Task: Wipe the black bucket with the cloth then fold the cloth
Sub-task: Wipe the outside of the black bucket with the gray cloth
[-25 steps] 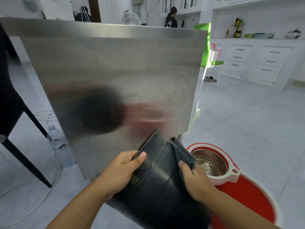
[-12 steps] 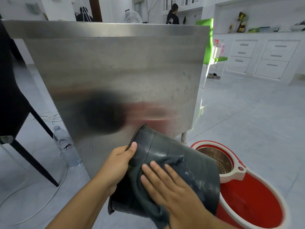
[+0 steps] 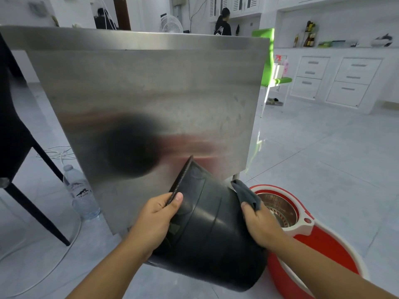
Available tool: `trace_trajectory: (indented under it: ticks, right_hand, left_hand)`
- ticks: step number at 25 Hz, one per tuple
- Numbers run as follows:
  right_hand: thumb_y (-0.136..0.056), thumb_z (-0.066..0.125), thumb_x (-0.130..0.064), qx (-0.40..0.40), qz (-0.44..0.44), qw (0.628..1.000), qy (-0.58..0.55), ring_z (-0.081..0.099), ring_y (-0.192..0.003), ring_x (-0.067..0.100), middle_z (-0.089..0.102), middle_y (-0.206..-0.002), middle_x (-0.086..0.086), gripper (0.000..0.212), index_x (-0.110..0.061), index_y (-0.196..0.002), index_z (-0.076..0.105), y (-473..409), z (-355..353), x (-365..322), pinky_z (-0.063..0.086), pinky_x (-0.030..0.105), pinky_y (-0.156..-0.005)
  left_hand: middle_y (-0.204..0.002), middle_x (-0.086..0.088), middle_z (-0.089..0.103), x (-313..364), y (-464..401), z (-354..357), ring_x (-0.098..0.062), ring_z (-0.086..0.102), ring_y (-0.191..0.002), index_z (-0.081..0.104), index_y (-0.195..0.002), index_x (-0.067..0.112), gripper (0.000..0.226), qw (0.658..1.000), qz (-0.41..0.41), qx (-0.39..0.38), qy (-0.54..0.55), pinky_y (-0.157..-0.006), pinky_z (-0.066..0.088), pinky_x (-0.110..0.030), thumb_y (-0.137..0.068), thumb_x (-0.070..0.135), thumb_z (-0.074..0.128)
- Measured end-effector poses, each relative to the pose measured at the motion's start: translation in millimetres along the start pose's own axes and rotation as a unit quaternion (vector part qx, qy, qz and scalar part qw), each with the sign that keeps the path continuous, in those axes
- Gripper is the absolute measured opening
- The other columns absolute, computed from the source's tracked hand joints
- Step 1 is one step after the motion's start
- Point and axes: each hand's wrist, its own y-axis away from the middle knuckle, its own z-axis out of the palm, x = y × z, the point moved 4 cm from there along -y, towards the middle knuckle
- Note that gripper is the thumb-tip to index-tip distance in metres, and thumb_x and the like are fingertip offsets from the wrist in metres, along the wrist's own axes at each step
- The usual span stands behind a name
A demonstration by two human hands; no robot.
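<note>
The black bucket (image 3: 218, 231) is held in the air, tipped on its side with its mouth turned away and to the left, in front of the lower part of a brushed-steel panel (image 3: 151, 100) and above the tiled floor (image 3: 323, 158). The left hand (image 3: 155, 221) grips the rim, thumb on the outer wall and fingers (image 3: 164, 203) curled over the edge; this hold probably steadies the bucket and keeps its flank turned up for wiping. The right hand (image 3: 261, 225) lies closed against the right side of the wall, pinching the dark grey cloth (image 3: 246, 194) so that a bunched fold stands up above the knuckles. The cloth touches the bucket near its upper right side; wiping appears to be under way and folding not yet begun.

A small greenish label (image 3: 174, 228) sits on the bucket wall beside the left palm; its writing cannot be read. Just to the right stands a red and white spin mop bucket (image 3: 306, 240) with a perforated steel basket (image 3: 278, 206). A clear water bottle (image 3: 81, 195) stands on the floor to the left, with a mountain emblem and a blurred word on its label. A black chair leg (image 3: 38, 210) crosses the left edge.
</note>
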Motion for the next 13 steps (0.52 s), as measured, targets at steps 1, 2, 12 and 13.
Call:
trace_trajectory:
  ticks: [1,2,12,13]
  right_hand:
    - [-0.1,0.032,-0.038,0.005,0.041,0.999,-0.015,0.051,-0.122,0.029,0.057,-0.133,0.01,0.043,-0.02,-0.135,0.049,-5.0,-2.2,7.1,0.037,0.042,-0.106]
    - [-0.1,0.029,-0.038,0.014,0.086,0.995,-0.047,0.054,-0.116,0.032,0.061,-0.125,0.014,0.043,-0.016,-0.127,0.054,-8.5,-5.1,11.2,0.039,0.043,-0.104]
    - [-0.082,0.045,-0.032,0.108,0.25,0.872,-0.406,0.057,-0.087,0.032,0.059,-0.1,0.015,0.019,-0.017,-0.085,0.057,-24.8,-23.6,48.8,0.046,0.054,-0.091]
    - [-0.078,0.044,-0.035,0.144,0.252,0.852,-0.436,0.056,-0.088,0.032,0.059,-0.1,0.014,0.019,-0.02,-0.082,0.056,-25.3,-29.2,50.6,0.048,0.051,-0.088]
  left_hand:
    - [-0.099,-0.014,0.081,0.2,1.4,1.9,-0.032,0.075,-0.097,0.077,-0.098,0.009,0.037,1.0,0.008,0.008,-0.009,-0.092,0.057,-0.057,-0.1,0.034,0.049]
    - [-0.097,-0.011,0.081,1.2,3.3,4.1,-0.028,0.076,-0.095,0.077,-0.096,0.011,0.037,0.999,0.017,0.011,-0.024,-0.092,0.058,-0.054,-0.099,0.036,0.05]
    - [-0.109,-0.002,0.079,-2.8,7.8,16.5,-0.021,0.075,-0.104,0.072,-0.11,0.024,0.049,0.996,0.03,-0.081,-0.031,-0.096,0.057,-0.048,-0.074,0.057,0.075]
    - [-0.115,0.0,0.078,-5.3,9.9,19.3,-0.018,0.072,-0.11,0.07,-0.116,0.025,0.063,0.992,0.025,-0.123,-0.032,-0.101,0.055,-0.046,-0.067,0.064,0.078]
